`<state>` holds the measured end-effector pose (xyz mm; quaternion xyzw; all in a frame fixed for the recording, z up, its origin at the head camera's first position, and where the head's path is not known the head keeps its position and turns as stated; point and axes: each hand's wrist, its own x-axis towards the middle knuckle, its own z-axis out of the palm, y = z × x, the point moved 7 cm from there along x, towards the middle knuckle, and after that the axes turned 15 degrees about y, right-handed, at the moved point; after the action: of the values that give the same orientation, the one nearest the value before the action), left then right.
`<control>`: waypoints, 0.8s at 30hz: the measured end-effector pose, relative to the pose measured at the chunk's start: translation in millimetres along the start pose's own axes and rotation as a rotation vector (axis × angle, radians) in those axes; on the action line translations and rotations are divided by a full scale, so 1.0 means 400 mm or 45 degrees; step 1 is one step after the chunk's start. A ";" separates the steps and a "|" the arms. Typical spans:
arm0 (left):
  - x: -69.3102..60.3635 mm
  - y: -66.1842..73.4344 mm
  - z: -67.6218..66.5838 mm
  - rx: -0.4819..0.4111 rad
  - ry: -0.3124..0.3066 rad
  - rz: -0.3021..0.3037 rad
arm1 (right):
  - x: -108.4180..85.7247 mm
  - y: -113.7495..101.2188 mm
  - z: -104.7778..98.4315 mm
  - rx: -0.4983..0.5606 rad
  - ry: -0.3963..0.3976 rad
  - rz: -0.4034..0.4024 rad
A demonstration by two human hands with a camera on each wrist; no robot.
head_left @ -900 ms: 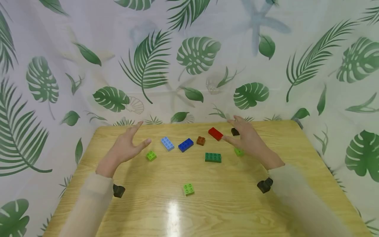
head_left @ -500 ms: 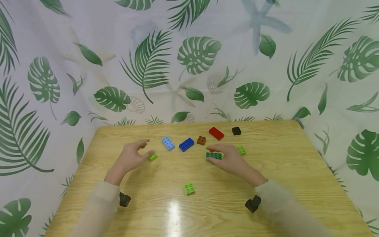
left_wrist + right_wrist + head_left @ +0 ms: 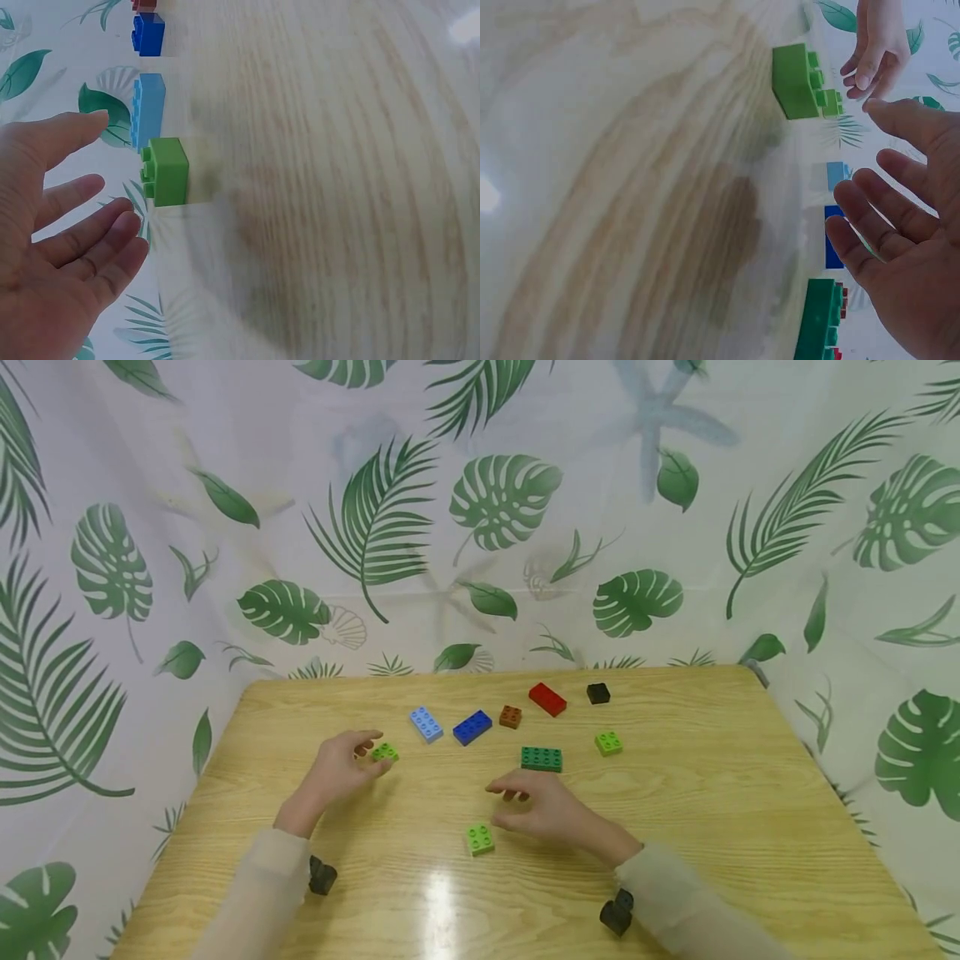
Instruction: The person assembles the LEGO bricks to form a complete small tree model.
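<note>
My left hand [image 3: 341, 768] hovers at the left lime-green brick [image 3: 386, 752], thumb and fingers apart on either side of it. In the left wrist view a gap shows between the fingers and that square brick [image 3: 169, 172]. My right hand [image 3: 551, 806] is above the table, just behind and right of the front lime-green brick [image 3: 480, 839], loosely curved with nothing in it. The right wrist view shows this brick [image 3: 799, 81] standing apart from the thumb. A dark green brick [image 3: 542, 759] lies just beyond the right hand.
Farther back on the wooden table [image 3: 405, 893] lie a light blue brick [image 3: 426, 724], a dark blue brick [image 3: 472, 727], a brown brick [image 3: 510, 717], a red brick [image 3: 547, 699] and a black brick [image 3: 598, 693]. Another lime-green brick [image 3: 608, 743] lies right. A leaf-patterned cloth [image 3: 420, 635] hangs behind.
My right hand has come from the back right, over the dark green brick, toward the front lime-green brick. My left hand has lowered toward the left lime-green brick, its fingers closer together.
</note>
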<state>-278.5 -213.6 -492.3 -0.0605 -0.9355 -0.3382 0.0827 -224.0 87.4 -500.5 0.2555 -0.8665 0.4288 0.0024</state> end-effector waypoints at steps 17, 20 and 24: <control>0.001 -0.021 0.032 0.028 -0.004 -0.027 | -0.024 0.015 0.072 0.042 -0.218 0.058; 0.002 -0.033 0.040 0.026 -0.007 -0.033 | -0.027 0.018 0.078 0.031 -0.229 0.060; 0.002 -0.045 0.046 0.025 -0.006 -0.044 | -0.029 0.026 0.086 0.013 -0.227 0.043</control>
<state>-284.6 -215.4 -517.4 -0.0442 -0.9399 -0.3302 0.0751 -211.3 72.2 -532.4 0.2779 -0.8653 0.4087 -0.0834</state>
